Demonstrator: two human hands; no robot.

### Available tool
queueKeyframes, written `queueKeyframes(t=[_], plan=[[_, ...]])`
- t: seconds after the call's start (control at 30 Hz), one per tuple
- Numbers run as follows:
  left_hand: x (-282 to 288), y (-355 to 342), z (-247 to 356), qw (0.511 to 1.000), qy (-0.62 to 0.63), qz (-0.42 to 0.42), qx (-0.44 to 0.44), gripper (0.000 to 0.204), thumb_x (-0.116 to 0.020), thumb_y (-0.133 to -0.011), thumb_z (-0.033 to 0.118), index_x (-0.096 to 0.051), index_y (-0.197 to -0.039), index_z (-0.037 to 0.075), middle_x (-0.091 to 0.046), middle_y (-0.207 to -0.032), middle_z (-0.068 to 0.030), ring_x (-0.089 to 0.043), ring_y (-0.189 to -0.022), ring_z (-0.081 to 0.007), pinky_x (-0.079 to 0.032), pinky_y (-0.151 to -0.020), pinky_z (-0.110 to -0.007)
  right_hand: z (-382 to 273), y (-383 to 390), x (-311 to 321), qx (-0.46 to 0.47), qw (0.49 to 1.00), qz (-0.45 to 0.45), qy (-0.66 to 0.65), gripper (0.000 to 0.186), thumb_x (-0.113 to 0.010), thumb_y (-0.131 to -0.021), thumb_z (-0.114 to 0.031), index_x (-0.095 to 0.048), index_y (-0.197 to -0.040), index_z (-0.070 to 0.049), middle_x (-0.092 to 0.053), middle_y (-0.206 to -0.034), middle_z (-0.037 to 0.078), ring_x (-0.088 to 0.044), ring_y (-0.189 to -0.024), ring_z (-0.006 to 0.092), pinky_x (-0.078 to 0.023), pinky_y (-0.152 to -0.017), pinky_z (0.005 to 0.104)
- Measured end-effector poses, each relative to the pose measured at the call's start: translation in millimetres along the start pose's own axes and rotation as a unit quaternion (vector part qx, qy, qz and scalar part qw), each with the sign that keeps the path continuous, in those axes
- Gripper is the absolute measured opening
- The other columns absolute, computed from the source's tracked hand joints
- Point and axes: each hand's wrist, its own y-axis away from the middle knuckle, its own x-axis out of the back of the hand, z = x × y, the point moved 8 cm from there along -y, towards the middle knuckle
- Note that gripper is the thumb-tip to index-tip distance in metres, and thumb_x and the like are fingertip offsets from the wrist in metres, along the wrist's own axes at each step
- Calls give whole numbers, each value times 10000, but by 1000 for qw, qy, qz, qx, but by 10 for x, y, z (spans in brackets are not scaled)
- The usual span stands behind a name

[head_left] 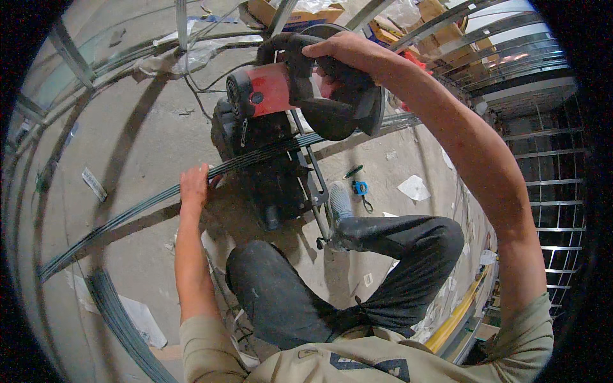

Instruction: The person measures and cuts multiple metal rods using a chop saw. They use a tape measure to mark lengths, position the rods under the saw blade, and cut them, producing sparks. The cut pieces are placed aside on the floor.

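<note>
A red and black chop saw (268, 89) stands on the floor in front of me, its round guard at the right. My right hand (335, 50) is closed round the saw's black handle at the top. A bundle of long thin metal rods (134, 210) runs from the far left across the saw's base and out past its right side. My left hand (194, 185) is wrapped round this bundle, just left of the saw. The cutting wheel and its contact with the rods are hidden by the saw's head and guard.
A second rod bundle (121, 319) lies at the lower left. Near my shoe (340, 203) are a blue tape measure (361, 187) and a dark green marker (353, 171). A power cord (195, 80) trails behind the saw. Metal studs (182, 25) and cardboard boxes (297, 14) stand beyond.
</note>
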Motion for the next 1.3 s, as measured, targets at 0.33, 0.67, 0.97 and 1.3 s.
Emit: queueKeyframes(t=[0.33,0.67,0.97,1.3], plan=[[-88,-84,-37,994,-20,-107,29,497,-595,-930,565,-595,-1032,78,-670,-883,-195,-651,-887,-407,-469,-758,-530,335,223,-188,5,999,6,-54,325,-681,-914,-312,-620,-915,8,-618,-726,75,-612,-552,180,-535,-489,350],[49,-122,53,991,-23,-122,44,535,-609,-892,621,-610,-967,91,-697,-859,-156,-678,-867,-367,-489,-716,-498,805,650,-475,60,996,63,-22,319,-654,-969,-286,-528,-1103,-25,-585,-752,27,-586,-586,107,-497,-441,287],[136,-130,103,993,-27,-106,36,561,-569,-908,643,-592,-942,83,-690,-799,-151,-678,-805,-378,-490,-679,-508,892,746,-573,64,995,68,-41,304,-637,-974,-272,-524,-1099,-18,-576,-740,28,-573,-571,107,-485,-445,284],[-29,-108,23,996,-26,-82,27,653,-496,-908,718,-610,-954,77,-684,-803,-167,-670,-778,-398,-505,-671,-516,1049,886,-654,65,992,96,-50,387,-659,-940,-295,-576,-1164,9,-642,-742,74,-630,-588,149,-515,-527,315]])
